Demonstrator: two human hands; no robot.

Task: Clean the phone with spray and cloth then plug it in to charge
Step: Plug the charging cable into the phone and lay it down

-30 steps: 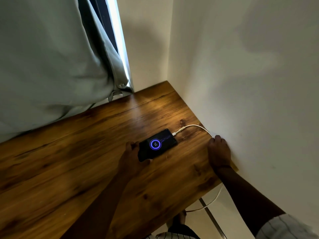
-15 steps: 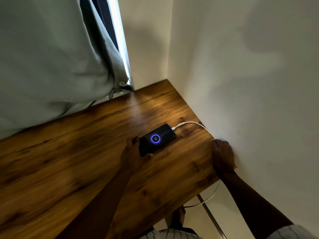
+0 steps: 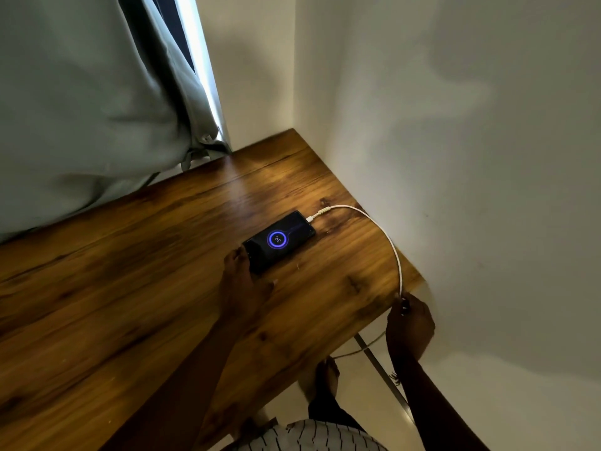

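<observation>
A black phone point(image 3: 280, 240) lies flat on the wooden table point(image 3: 130, 271), its screen lit with a blue charging ring. A white charging cable point(image 3: 387, 237) is plugged into its far end and curves right to the table's near right corner. My left hand point(image 3: 242, 283) rests on the table with fingertips touching the phone's near end. My right hand point(image 3: 410, 325) is off the table's corner, pinching the cable where it drops over the edge. No spray or cloth is in view.
A white wall point(image 3: 455, 157) runs along the table's right side and meets another wall at the far corner. A grey-green curtain point(image 3: 81, 109) hangs over the table's far left edge. Below the table a foot point(image 3: 325, 375) stands on pale floor.
My right hand has slid back along the wall from the table's edge to just off the corner, uncovering more cable. My left hand stays at the phone.
</observation>
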